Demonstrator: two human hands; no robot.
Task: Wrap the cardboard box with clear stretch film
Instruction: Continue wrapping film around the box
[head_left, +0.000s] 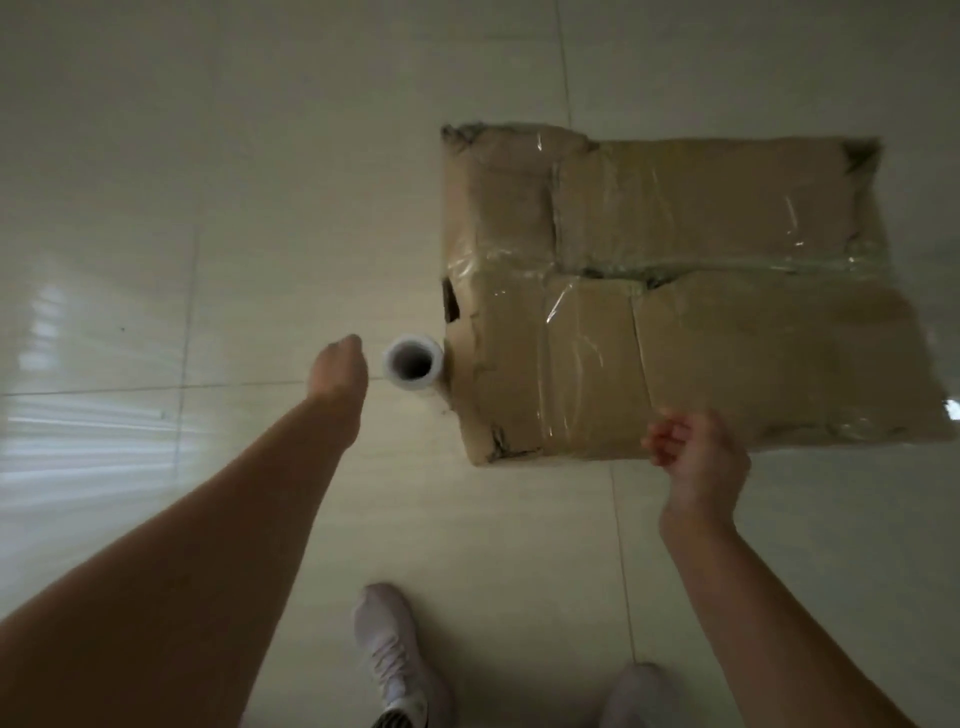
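Observation:
A worn cardboard box (675, 291) lies flat on the tiled floor, with clear stretch film shining over its top and sides. A white roll of stretch film (414, 362) stands upright against the box's left side, its hollow core facing up. My left hand (337, 371) is stretched out just left of the roll, with a small gap between them and its fingers pointing down and away. My right hand (696, 462) hovers at the box's near edge, fingers loosely curled, with nothing visible in them.
Glossy pale floor tiles (208, 234) spread all around, with window glare at the left. My two feet in white shoes, one (395, 660) and the other (636, 696), stand at the bottom, just short of the box.

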